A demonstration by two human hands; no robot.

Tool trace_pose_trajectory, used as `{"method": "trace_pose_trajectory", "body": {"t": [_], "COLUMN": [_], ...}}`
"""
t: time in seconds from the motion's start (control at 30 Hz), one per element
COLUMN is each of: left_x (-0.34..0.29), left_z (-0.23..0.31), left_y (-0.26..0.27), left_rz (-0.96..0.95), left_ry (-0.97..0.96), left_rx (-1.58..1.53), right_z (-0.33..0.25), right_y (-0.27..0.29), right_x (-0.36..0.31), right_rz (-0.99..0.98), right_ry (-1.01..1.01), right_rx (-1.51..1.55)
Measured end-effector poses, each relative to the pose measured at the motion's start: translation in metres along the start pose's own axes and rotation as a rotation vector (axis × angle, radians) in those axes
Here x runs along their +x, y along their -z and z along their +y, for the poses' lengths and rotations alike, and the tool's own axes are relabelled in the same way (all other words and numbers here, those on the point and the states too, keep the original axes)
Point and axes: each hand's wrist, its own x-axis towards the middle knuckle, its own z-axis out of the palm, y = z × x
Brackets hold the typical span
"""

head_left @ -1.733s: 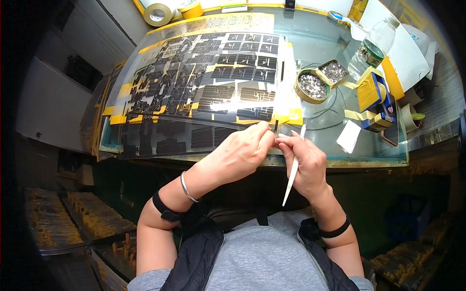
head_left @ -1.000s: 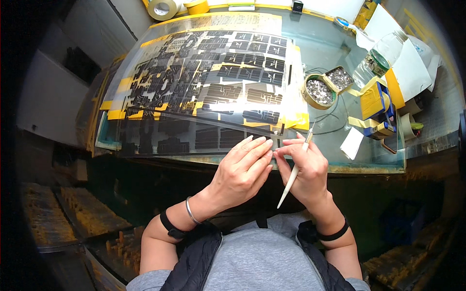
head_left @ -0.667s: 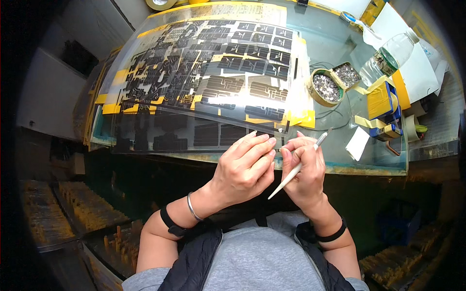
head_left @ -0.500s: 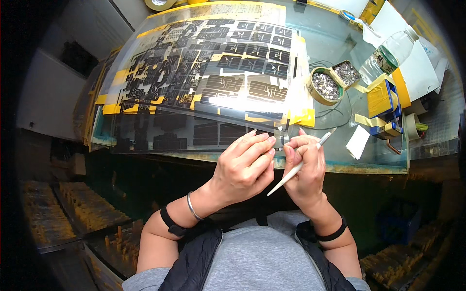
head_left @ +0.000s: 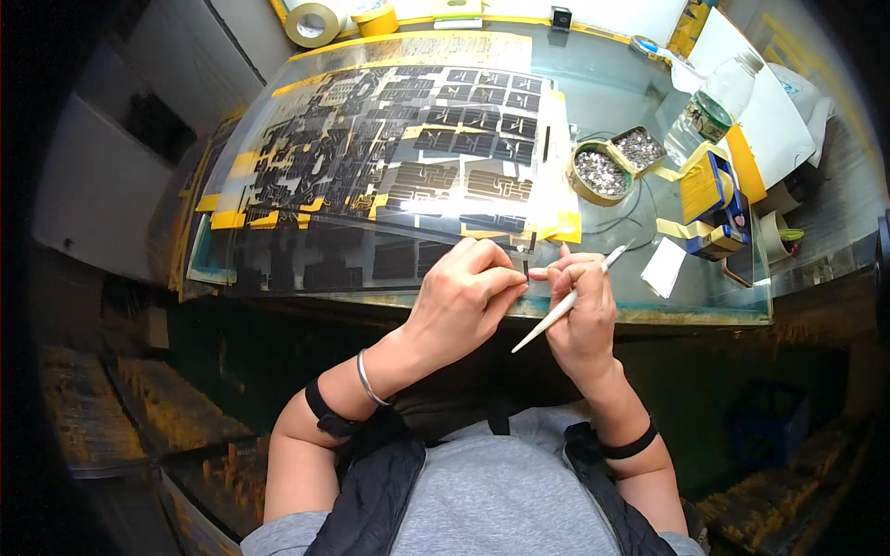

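Glossily, the clear film (head_left: 380,176), crowded with black patterns, lies along the table's (head_left: 603,74) near edge. By its near right corner, the left hand's (head_left: 459,301) fingers press together, anything pinched hidden; the right hand's (head_left: 586,320) grip a slim white tool (head_left: 547,322).

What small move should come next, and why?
Probably ease the right hand toward the left hand: they are already close at the near right end of the dark sheet, and the white tool in the right hand points its tip away.
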Motion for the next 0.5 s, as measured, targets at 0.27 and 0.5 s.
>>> {"method": "trace_pose_trajectory", "body": {"t": [0.27,0.5], "left_x": [0.021,0.021], "left_z": [-0.002,-0.003], "left_y": [0.004,0.004], "left_rz": [-0.215,-0.237], "left_ry": [0.11,0.081], "left_rx": [-0.059,-0.082], "right_z": [-0.003,-0.005], "right_y": [-0.003,-0.003], "right_x": [0.003,0.002], "right_rz": [0.044,0.04], "right_ry": [0.022,0.004], "right_rx": [-0.095,-0.127]}}
